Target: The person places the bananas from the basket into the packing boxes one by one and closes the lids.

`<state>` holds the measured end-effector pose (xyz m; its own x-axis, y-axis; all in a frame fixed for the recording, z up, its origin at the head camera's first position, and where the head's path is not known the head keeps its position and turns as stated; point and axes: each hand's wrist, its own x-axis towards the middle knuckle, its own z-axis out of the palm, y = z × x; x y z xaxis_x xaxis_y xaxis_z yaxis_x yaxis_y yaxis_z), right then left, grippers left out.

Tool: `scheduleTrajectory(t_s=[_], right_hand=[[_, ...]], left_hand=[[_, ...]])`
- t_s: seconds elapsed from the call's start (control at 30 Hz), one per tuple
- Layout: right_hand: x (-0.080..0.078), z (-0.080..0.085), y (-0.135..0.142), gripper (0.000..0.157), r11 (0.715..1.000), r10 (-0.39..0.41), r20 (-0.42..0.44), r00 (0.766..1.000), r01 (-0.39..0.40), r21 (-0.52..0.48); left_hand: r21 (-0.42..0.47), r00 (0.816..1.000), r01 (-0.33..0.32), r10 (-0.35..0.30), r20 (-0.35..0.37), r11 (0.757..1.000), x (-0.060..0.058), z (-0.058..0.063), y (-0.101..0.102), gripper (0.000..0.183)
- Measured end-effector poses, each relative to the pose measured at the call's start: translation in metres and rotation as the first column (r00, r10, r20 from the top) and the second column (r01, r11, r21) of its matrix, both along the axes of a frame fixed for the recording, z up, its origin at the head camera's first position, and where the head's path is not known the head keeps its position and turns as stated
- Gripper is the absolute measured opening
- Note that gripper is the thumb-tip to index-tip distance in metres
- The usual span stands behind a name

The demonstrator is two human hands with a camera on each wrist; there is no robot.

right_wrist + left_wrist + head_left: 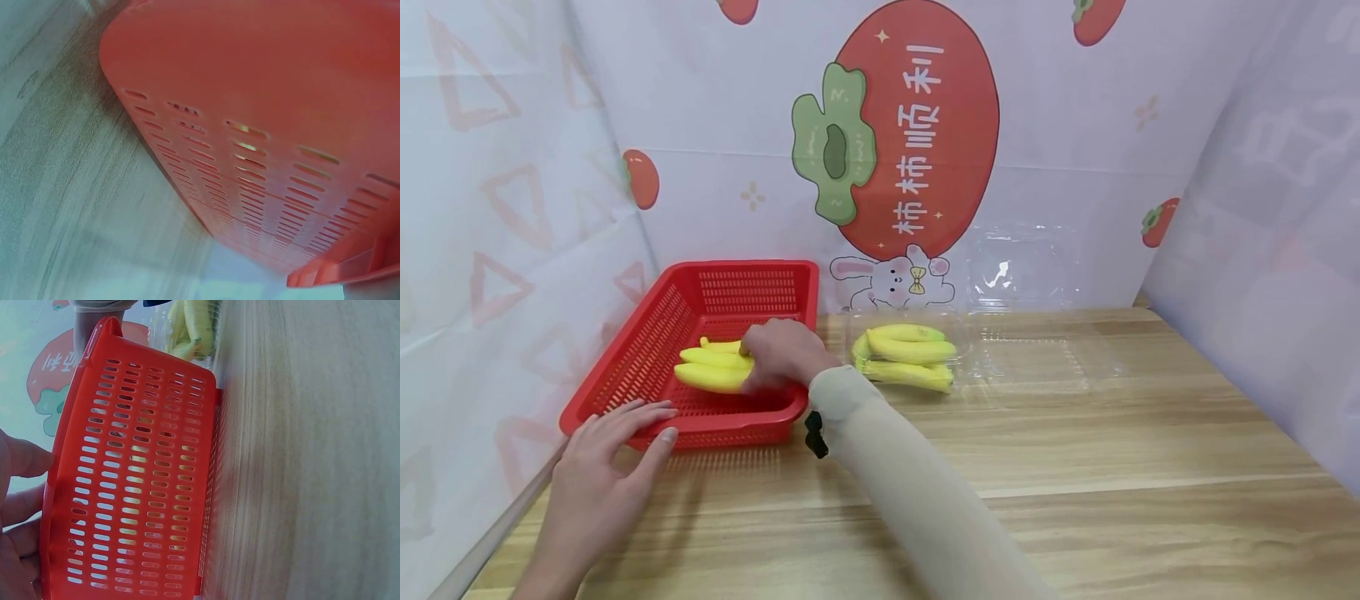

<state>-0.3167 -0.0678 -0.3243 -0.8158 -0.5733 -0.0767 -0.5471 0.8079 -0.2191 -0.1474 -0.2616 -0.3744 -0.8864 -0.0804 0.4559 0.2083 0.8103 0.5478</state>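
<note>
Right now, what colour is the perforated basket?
The basket is red, clearest in the head view.

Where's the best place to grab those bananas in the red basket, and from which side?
Probably best around the middle of the bananas, from above: their long bodies lie side by side, and the red basket walls them in but is open on top.

The right hand (782, 354) covers one end of the bananas (713, 371) in the basket (722, 424), its grip partly hidden and slightly blurred. Both wrist views show only yellow patches of them through the slots. The left hand (15, 553) is cropped by its wrist view's edge. Below the sleeve (913, 492), itself cut off, a black object (816, 434) is too small to identify.
</note>
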Motion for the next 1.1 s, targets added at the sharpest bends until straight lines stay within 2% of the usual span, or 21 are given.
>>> scheduleTrajectory(t_s=[0.1,0.27,0.47,0.7,1.1], right_hand=[[0.0,0.0,0.002,0.063,0.997,-0.015,0.006,1.0,0.015,-0.076],[0.001,-0.001,0.006,0.062,0.979,-0.032,-0.006,0.999,0.031,-0.2],[0.003,-0.003,0.011,0.065,0.93,-0.073,0.044,0.996,0.084,-0.357],[0.003,-0.005,0.015,0.065,0.887,-0.106,0.06,0.992,0.122,-0.445],[0.003,-0.013,0.022,0.061,0.786,-0.095,0.041,0.995,0.1,-0.61]], left_hand=[[0.001,1.0,-0.004,0.004,0.004,1.0,0.0,0.0,0.0,0.037],[0.011,1.0,0.006,-0.006,-0.012,1.0,0.0,-0.001,-0.001,0.037],[0.016,0.999,0.018,-0.018,-0.029,1.0,0.0,-0.003,-0.002,0.035],[0.015,1.0,0.014,-0.014,-0.021,1.0,-0.001,-0.002,-0.001,0.035],[0.015,1.0,0.006,-0.006,-0.018,1.0,-0.001,-0.002,-0.001,0.035]])
